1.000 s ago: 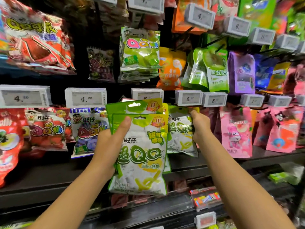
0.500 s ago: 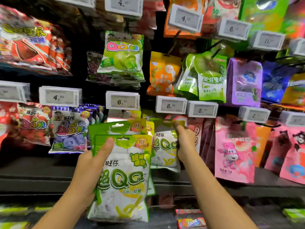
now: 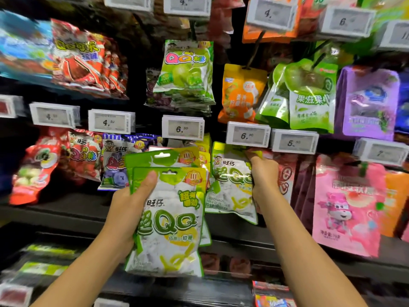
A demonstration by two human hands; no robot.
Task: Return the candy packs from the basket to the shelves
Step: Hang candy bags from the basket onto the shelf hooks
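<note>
My left hand grips a small stack of green-and-white QQ candy packs, thumb across the front one, held in front of the lower shelf row. My right hand pinches the top right corner of another green-and-white QQ pack that hangs below the 6.50 price tag. More yellow-topped packs of the same kind hang just behind, between the two hands. No basket is in view.
Pegs hold many other candy bags: green apple QQ packs above, an orange bag, green pouches, purple bag, pink bags at right, red and blue packs at left. A dark shelf ledge runs below.
The view has shifted so the shelves sit further right and lower in frame. My right hand stays at the hanging pack's top corner; my left hand keeps hold of its stack.
</note>
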